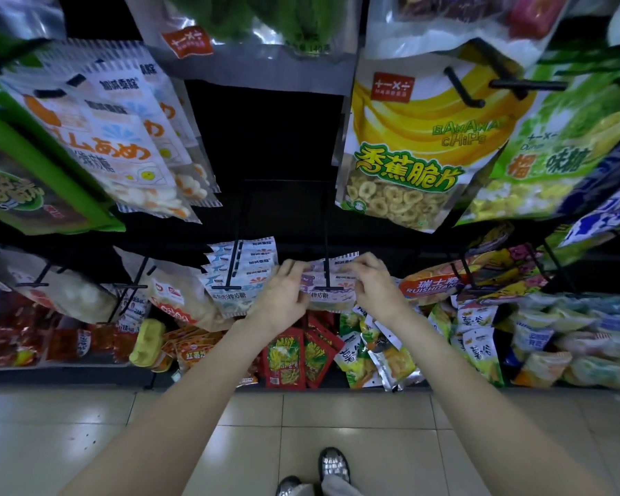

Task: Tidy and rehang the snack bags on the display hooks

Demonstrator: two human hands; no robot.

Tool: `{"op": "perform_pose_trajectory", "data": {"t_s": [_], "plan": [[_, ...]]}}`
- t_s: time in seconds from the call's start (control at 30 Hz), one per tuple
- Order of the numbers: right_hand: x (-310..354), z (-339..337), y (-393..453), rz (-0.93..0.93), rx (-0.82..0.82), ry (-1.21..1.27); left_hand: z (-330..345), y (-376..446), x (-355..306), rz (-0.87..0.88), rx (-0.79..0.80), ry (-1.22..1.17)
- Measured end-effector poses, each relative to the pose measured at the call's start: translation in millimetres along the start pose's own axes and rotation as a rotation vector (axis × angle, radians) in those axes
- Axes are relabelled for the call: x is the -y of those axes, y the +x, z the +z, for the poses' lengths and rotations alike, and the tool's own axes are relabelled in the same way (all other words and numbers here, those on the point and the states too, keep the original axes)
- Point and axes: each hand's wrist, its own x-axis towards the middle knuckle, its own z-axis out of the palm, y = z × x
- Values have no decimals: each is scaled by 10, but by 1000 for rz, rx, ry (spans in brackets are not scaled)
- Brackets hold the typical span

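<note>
Underfoot, glossy beige floor tiles [355,417] run to a low shelf heaped with red fry packets [286,359]. Above it, the left hand [283,297] and right hand [374,284] both pinch the purple-and-white candy bags [332,281] threaded on a black display hook [325,245]. Just left hangs a blue-and-white stack [242,270] on its own hook. Right, an orange bag reads "RUISHITANG" [432,284]. Higher, a yellow pouch says "BANANA CHIPS" [419,145] against the dark back panel.
</note>
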Motion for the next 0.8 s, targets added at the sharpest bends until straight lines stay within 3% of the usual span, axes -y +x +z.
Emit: {"op": "perform_pose_trajectory", "data": {"t_s": [0.17,0.43,0.53,0.63,0.73,0.8], "plan": [[133,-415,-335,-39,-156,-34,-338,-107,-186,79,-113,6],[456,-1605,-805,-165,-639,-32,-1124,87,-1126,434,-382,85],[539,-2029,-781,-184,-817,-20,-1353,206,-1485,489,-480,79],[541,-2326,-641,-203,-684,-66,-1471,333,-1746,457,-549,46],[461,-2491,-412,-245,-453,-167,-1485,485,-1843,416,-498,69],[414,-2600,-259,-269,-393,-198,-1479,574,-1876,387,-483,62]]}}
